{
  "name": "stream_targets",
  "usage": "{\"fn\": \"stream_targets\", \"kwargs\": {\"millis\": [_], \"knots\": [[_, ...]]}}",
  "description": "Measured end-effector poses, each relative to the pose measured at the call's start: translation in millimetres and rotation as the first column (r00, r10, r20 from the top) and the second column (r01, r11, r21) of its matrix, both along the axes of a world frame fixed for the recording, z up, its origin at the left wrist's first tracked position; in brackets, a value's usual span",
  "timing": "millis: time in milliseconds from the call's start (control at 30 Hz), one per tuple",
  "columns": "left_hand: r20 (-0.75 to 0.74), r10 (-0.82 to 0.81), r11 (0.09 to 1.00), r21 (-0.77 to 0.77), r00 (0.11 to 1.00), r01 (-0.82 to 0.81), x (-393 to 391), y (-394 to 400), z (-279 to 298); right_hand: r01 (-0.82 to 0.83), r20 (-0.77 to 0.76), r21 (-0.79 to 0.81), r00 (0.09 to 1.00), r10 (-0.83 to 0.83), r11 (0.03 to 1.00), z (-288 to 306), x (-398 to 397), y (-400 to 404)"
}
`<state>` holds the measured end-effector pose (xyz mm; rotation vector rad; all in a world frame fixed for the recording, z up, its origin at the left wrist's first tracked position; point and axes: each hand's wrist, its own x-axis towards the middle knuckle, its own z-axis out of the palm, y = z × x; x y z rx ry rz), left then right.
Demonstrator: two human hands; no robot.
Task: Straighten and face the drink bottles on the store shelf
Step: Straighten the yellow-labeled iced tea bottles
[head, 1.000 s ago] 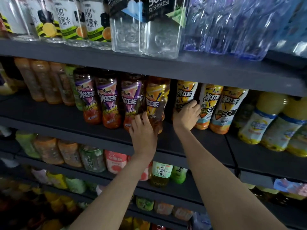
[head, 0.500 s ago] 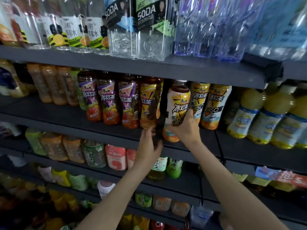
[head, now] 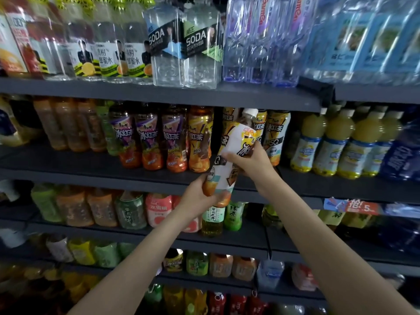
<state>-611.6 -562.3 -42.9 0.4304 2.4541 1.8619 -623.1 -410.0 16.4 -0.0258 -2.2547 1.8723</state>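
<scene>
At the centre of the frame, both hands hold one iced tea bottle (head: 229,160) tilted in front of the dark shelf (head: 91,171). The left hand (head: 200,196) cups its base with curled fingers; the right hand (head: 252,159) grips its middle (label partly turned away). Purple-labelled bottles (head: 147,142) stand upright at centre left.
</scene>
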Motion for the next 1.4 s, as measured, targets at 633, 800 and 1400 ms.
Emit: {"fn": "stream_targets", "kwargs": {"millis": [633,800,1400], "knots": [[-0.730,-0.035,0.935,-0.266,0.682,-0.236,26.6,-35.4,45.5,0.047,0.191,-0.745,0.971,0.145,0.665,9.2,36.7,-24.6],[-0.121,-0.097,0.995,-0.011,0.988,0.097,29.9,-39.6,51.1,0.061,0.124,-0.788,0.990,0.062,0.613,16.0,41.2,-19.4],[-0.327,-0.098,0.994,-0.068,0.940,0.080,18.9,-37.7,40.3,-0.233,-0.135,-0.597,0.972,0.190,0.768,7.3,45.7,4.1]]}}
